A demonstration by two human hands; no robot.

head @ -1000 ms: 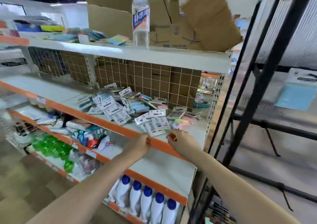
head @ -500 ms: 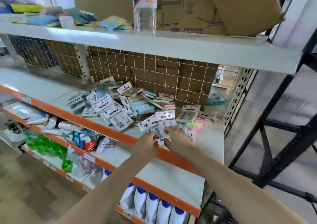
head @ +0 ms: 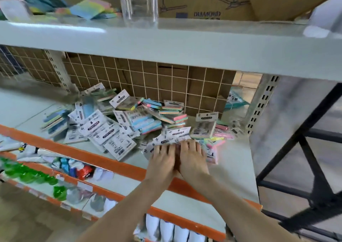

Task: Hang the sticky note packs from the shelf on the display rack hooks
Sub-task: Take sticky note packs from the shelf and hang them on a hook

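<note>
A loose pile of sticky note packs [head: 114, 130] with white header cards and pastel blocks lies on the middle shelf [head: 235, 164]. My left hand [head: 162, 160] and my right hand [head: 192, 156] lie side by side on the nearest few packs [head: 177, 134] at the front of the pile, fingers stretched forward over them. The hands are blurred, so a grip is not plain. A black display rack frame [head: 311, 160] stands to the right of the shelving; its hooks are out of view.
The upper shelf [head: 185, 45] hangs low over the pile, carrying a clear bottle [head: 138, 2], a cardboard box [head: 203, 0] and loose coloured pads. A wire grid [head: 166, 82] backs the shelf. Lower shelves hold green items [head: 27, 175] and white bottles [head: 172, 230].
Both hands moved forward from the orange shelf edge onto the nearest packs. The camera came closer to the shelf and the rack slid toward the right edge.
</note>
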